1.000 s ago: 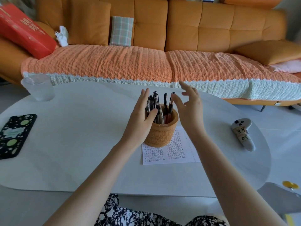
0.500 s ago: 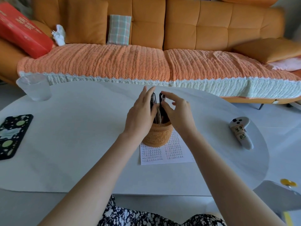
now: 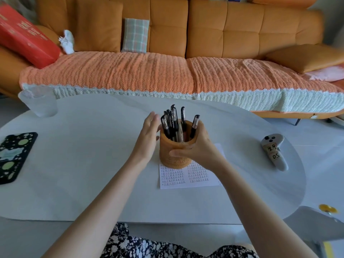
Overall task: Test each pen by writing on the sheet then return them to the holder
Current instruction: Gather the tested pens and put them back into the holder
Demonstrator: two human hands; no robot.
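Observation:
A round tan pen holder point(image 3: 172, 153) stands on the far part of a white sheet point(image 3: 191, 176) covered in rows of written marks. Several black-capped pens point(image 3: 174, 123) stick up out of it. My right hand point(image 3: 200, 148) grips the holder from the right, thumb across its front and fingers behind. My left hand point(image 3: 149, 136) is beside the holder's left wall with straight fingers, holding nothing; whether it touches the wall I cannot tell.
The white oval table point(image 3: 83, 164) also carries a frosted cup point(image 3: 40, 103) at far left, a black patterned phone point(image 3: 13, 155) at the left edge and a grey controller point(image 3: 275, 150) at right. An orange sofa point(image 3: 186, 34) runs behind the table.
Both hands came off the pen tops. My right hand dropped and wrapped round the holder's side; my left hand slid down to the holder's left side with fingers straight.

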